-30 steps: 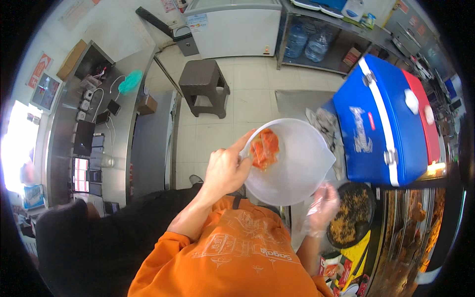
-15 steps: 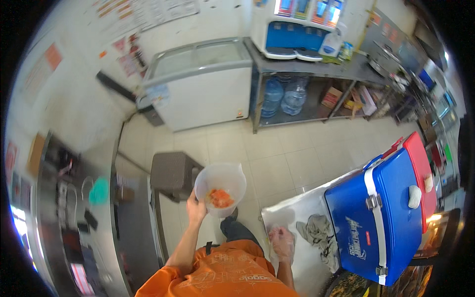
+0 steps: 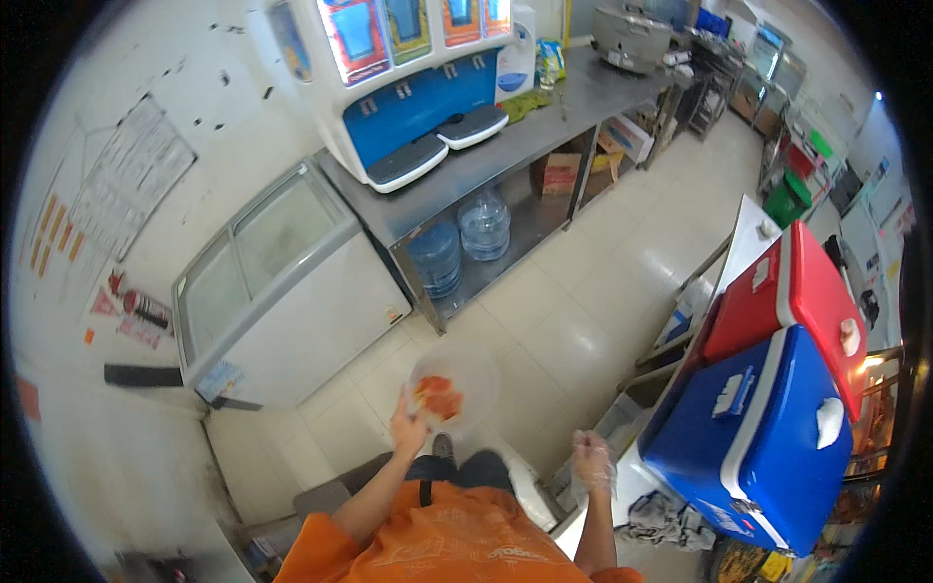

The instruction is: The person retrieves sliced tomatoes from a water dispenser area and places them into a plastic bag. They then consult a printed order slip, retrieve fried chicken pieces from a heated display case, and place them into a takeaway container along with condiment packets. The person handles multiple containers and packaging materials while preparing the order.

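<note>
My left hand (image 3: 408, 426) grips the rim of a translucent white plastic bowl (image 3: 478, 389), held out in front of my body above the floor. Orange-red chopped food (image 3: 437, 397) lies in the bottom of it. To the right, my right hand (image 3: 591, 461) is in a clear disposable glove, raised beside the pale counter at the blue cooler. Its fingers are curled together; whether anything is inside them is hidden. A crumpled grey cloth (image 3: 663, 522) lies on that counter, close to my right forearm.
A blue cooler box (image 3: 748, 437) and a red one (image 3: 763, 291) stand on the right. Ahead are a glass-topped chest freezer (image 3: 301, 291) and a steel table (image 3: 379, 209) bearing a drink dispenser (image 3: 418, 117). Large water bottles (image 3: 484, 225) fill its lower shelf. A brown stool (image 3: 326, 496) is beside my legs.
My view has swung to the right; the freezer and dispenser now appear further left. The bowl stays in my left hand. My right hand has moved forward, away from the cloth.
</note>
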Motion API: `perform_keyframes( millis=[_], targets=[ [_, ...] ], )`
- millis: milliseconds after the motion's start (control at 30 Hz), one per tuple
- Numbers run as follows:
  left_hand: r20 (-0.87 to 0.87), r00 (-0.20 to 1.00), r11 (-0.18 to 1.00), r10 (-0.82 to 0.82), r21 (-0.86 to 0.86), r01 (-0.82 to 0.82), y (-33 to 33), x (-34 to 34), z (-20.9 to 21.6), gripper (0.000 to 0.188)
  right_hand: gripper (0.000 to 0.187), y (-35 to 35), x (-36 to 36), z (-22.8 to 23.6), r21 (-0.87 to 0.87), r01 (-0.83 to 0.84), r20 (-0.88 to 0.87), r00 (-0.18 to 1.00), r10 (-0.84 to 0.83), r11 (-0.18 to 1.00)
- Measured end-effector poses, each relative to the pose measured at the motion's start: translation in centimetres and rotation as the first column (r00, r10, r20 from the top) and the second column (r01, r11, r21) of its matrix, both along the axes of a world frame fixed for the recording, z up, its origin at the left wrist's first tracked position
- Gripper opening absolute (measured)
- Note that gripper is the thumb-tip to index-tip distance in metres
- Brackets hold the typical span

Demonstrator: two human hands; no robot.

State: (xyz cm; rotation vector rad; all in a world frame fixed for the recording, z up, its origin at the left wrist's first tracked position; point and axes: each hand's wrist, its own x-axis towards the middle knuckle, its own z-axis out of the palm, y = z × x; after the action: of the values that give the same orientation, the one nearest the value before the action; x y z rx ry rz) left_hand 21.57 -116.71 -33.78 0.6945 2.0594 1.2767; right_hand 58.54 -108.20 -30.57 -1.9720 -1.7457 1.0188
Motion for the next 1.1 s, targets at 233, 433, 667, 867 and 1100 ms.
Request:
perform_keyframes(
  millis=[233,433,667,867,1100],
  targets=[
    [0.251,0.966,0.994,-0.056,-0.074,0.077,35.4,0.0,-9.0,0.065,0.037,1.8,-4.2,-6.1,-0.447,0.282,0.113,0.959,-0.259,0.849],
    [0.41,0.908,0.986,-0.087,-0.096,0.138,68.1,2.1,-20.2,0.058,0.035,10.3,-1.7,-20.5,-0.448,0.606,0.142,0.774,-0.617,0.658],
    [0.203,0.968,0.931,-0.146,-0.302,0.204,89.3,-3.9,-38.1,0.064,0.024,20.6,-0.4,-21.3,-0.531,0.19,0.438,0.896,0.075,0.826],
    [-0.359,0.895,0.87,-0.266,-0.489,0.062,96.9,-15.2,-50.9,0.062,0.026,28.7,-5.0,-17.3,-0.696,0.523,0.36,0.847,-0.391,0.492],
    [-0.204,0.567,0.517,-0.798,-0.714,0.472,97.9,-12.1,-48.2,0.055,0.048,28.7,-15.3,-9.1,-0.714,0.677,0.457,0.645,-0.612,0.181]
  ],
)
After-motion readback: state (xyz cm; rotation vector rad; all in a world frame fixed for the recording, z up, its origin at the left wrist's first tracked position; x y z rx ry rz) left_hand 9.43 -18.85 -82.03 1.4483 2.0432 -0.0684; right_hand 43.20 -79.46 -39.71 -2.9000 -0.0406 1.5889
